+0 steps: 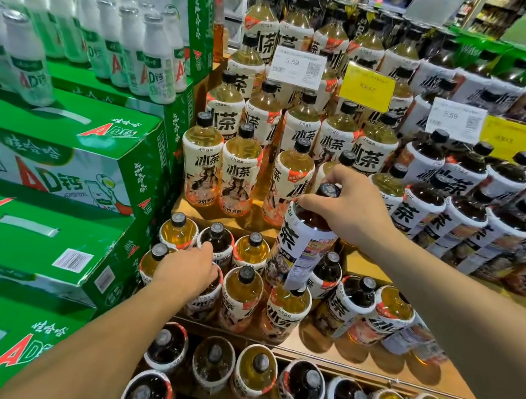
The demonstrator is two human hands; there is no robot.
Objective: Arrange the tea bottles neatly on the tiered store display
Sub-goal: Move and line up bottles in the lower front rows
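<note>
Where the wooden display (378, 357) steps down closest to us, we see a bottom row of tea bottles (302, 389) from above, dark and pale ones mixed, black caps upward. On the tier above, our left hand (190, 268) lies palm down over a dark bottle (203, 294) in the front row, fingers curled around its top so the cap is hidden; a pale bottle (241, 295) stands just beside it on the right. Behind these stand three more, pale, dark, pale.

To the right our right hand (349, 206) is closed around the neck of a dark tea bottle (305, 237), thumb and fingers pinching just under its black cap. That bottle is tilted, its base hanging over the middle tier just above a pale bottle's cap (297, 290), and we cannot tell whether they touch.

Further up, pale peach-labelled bottles (219, 168) fill the higher tiers on the left and dark bottles (464, 176) fill the right. White price tags (296, 67) reading 5.59 and yellow tags (366, 86) stand among them. Green cartons (63, 157) are stacked on the left, with small white bottles (134, 47) on top.
</note>
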